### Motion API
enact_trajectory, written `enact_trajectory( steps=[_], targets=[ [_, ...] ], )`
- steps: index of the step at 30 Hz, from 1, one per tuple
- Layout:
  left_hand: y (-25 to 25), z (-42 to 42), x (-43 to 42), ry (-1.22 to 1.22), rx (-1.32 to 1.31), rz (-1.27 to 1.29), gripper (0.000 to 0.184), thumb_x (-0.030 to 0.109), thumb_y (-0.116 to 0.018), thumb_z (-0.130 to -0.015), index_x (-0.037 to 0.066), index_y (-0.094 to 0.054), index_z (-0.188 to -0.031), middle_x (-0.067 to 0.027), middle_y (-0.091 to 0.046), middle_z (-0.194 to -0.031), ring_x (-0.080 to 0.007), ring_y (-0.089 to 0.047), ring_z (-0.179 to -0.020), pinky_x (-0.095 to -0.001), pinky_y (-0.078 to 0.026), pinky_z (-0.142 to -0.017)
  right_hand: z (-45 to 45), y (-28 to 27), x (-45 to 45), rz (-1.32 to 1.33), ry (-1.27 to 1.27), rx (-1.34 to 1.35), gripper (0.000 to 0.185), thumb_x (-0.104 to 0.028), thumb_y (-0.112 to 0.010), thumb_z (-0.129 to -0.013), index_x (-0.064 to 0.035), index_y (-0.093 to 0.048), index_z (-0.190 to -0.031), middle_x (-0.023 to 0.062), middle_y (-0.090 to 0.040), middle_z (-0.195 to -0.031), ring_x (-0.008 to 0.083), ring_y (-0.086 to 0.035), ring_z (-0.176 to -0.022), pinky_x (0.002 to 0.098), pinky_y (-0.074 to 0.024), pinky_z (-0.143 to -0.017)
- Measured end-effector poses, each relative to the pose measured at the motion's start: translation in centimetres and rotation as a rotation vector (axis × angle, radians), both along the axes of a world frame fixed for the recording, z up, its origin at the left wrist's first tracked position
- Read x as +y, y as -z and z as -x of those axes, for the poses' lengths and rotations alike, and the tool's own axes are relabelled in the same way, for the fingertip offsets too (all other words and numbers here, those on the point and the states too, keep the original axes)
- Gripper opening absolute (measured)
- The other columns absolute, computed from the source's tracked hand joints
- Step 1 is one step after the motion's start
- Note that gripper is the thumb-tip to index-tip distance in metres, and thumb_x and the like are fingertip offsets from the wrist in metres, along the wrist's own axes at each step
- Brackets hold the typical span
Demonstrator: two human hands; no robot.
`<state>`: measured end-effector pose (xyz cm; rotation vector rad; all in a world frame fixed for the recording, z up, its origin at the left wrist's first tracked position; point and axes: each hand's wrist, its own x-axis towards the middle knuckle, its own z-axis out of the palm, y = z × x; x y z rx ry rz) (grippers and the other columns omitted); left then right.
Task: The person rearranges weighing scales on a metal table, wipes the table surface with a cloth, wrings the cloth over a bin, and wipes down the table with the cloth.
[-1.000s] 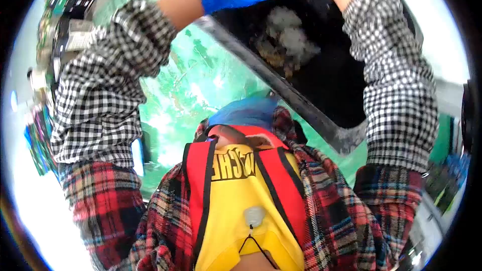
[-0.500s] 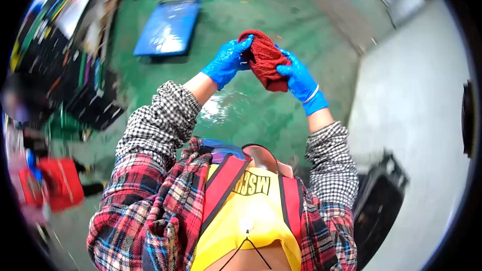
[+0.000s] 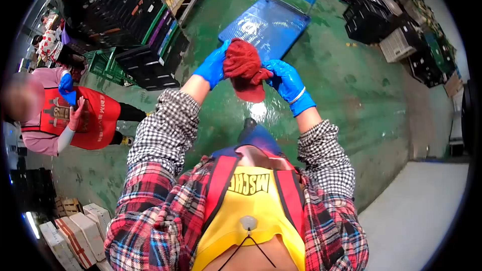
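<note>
A dark red cap [image 3: 242,65], soft and crumpled, hangs between my two hands in front of my chest, its smoother brim-like part pointing down. My left hand [image 3: 214,65], in a blue glove, grips its left edge. On the other side my right hand [image 3: 286,85], also gloved in blue with a pale band at the wrist, pinches a bunched fold of the fabric. Some of the fingers are hidden by the cap and by the gloves themselves.
Beyond my hands a blue platform trolley [image 3: 273,22] stands on the wet green floor. Black crates [image 3: 113,7] are stacked at left, more crates [image 3: 369,17] at right. A person in a red apron [image 3: 103,118] stands to my left. White boxes [image 3: 83,233] lie lower left.
My view has turned, bringing the trolley nearer the middle and the person in the apron into fuller view. The cap has been turned and bunched between my hands, its brim-like part now downward.
</note>
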<state>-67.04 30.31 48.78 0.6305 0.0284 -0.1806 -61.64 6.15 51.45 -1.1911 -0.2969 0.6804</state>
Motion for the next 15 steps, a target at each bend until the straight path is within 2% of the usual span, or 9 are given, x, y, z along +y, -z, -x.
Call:
enact_trajectory(
  steps=[3,4,6,8,9,11,13,14,15],
  targets=[
    [4.3,2.0,0.0,0.011,0.101,-0.1,0.044,0.032,-0.034,-0.107,0.002,-0.05,-0.134,-0.0126,-0.054,-0.138,-0.0253,-0.052,-0.128,-0.0418,-0.04,-0.11,1.6,4.1,0.7,-0.014,-0.025,0.089,0.027,-0.028,-0.059,-0.097,-0.0073,-0.067,-0.111,-0.0011,-0.067,-0.095,0.0096,-0.061,-0.082,0.0262,-0.0497,-0.071],
    [5.0,1.8,-0.1,-0.089,0.102,-0.179,0.04,0.029,-0.034,-0.106,0.001,-0.052,-0.129,-0.0133,-0.058,-0.132,-0.0264,-0.055,-0.123,-0.0413,-0.041,-0.109,1.3,4.4,2.0,0.014,-0.104,0.261,0.035,-0.025,-0.062,-0.096,-0.0056,-0.058,-0.124,0.0017,-0.065,-0.108,0.0109,-0.061,-0.095,0.0303,-0.0515,-0.082],
    [1.0,0.9,1.2,-0.122,-0.444,-0.816,0.038,0.028,-0.035,-0.106,0.001,-0.053,-0.126,-0.0123,-0.059,-0.128,-0.0263,-0.057,-0.119,-0.0403,-0.042,-0.107,2.1,3.7,5.5,-0.002,-0.025,-0.095,0.049,-0.021,-0.069,-0.091,-0.004,-0.049,-0.132,0.0042,-0.062,-0.117,0.0134,-0.059,-0.104,0.0339,-0.0504,-0.09],
    [-0.3,0.8,1.8,-0.143,-0.473,-0.888,0.036,0.029,-0.037,-0.105,0.002,-0.054,-0.123,-0.0109,-0.061,-0.124,-0.0252,-0.058,-0.116,-0.0396,-0.044,-0.105,2.5,3.6,8.1,0.0,0.003,-0.362,0.08,-0.014,-0.08,-0.08,-0.0025,-0.033,-0.143,0.0088,-0.054,-0.13,0.018,-0.054,-0.117,0.0371,-0.0452,-0.102],
    [-0.2,0.5,2.0,-0.151,-0.264,-0.645,0.036,0.03,-0.039,-0.104,0.002,-0.055,-0.122,-0.0099,-0.062,-0.123,-0.0241,-0.059,-0.115,-0.0394,-0.045,-0.104,2.0,3.4,8.4,0.071,0.014,-0.691,0.08,-0.016,-0.084,-0.075,-0.0027,-0.039,-0.14,0.0087,-0.056,-0.129,0.0186,-0.054,-0.118,0.0348,-0.045,-0.102],
    [-1.5,-0.4,1.5,-0.156,0.14,-0.156,0.035,0.032,-0.043,-0.103,0.004,-0.056,-0.12,-0.0079,-0.063,-0.12,-0.0219,-0.06,-0.112,-0.039,-0.046,-0.101,-0.3,5.7,9.4,-0.008,0.126,-0.415,0.06,-0.015,-0.08,-0.079,-0.0003,-0.052,-0.13,0.0095,-0.063,-0.115,0.018,-0.061,-0.106,0.034,-0.0505,-0.093],
    [-2.8,-0.5,0.6,-0.147,0.245,-0.139,0.041,0.036,-0.05,-0.101,0.005,-0.057,-0.127,-0.0082,-0.063,-0.124,-0.0216,-0.063,-0.108,-0.0393,-0.049,-0.098,-3.8,6.1,8.8,0.164,0.206,-0.278,0.031,-0.012,-0.073,-0.085,0.002,-0.064,-0.112,0.0077,-0.068,-0.091,0.0169,-0.065,-0.081,0.0344,-0.055,-0.074],
    [-2.9,-0.7,1.3,-0.139,0.283,-0.245,0.041,0.036,-0.052,-0.101,0.005,-0.059,-0.126,-0.0082,-0.065,-0.122,-0.0208,-0.063,-0.107,-0.0381,-0.049,-0.098,-6.5,6.9,8.2,0.061,0.296,-0.093,0.015,-0.013,-0.065,-0.092,0.0018,-0.067,-0.093,0.0062,-0.064,-0.072,0.0148,-0.058,-0.057,0.0346,-0.0486,-0.052],
    [-3.0,-0.8,1.8,-0.122,0.316,-0.344,0.04,0.036,-0.054,-0.1,0.005,-0.062,-0.124,-0.0082,-0.066,-0.119,-0.0199,-0.063,-0.107,-0.0368,-0.049,-0.098,-8.8,7.0,6.5,0.013,0.281,0.032,0.022,-0.023,-0.065,-0.093,-0.0041,-0.06,-0.083,0.0034,-0.056,-0.063,0.0133,-0.051,-0.051,0.0315,-0.0406,-0.048]
  ],
)
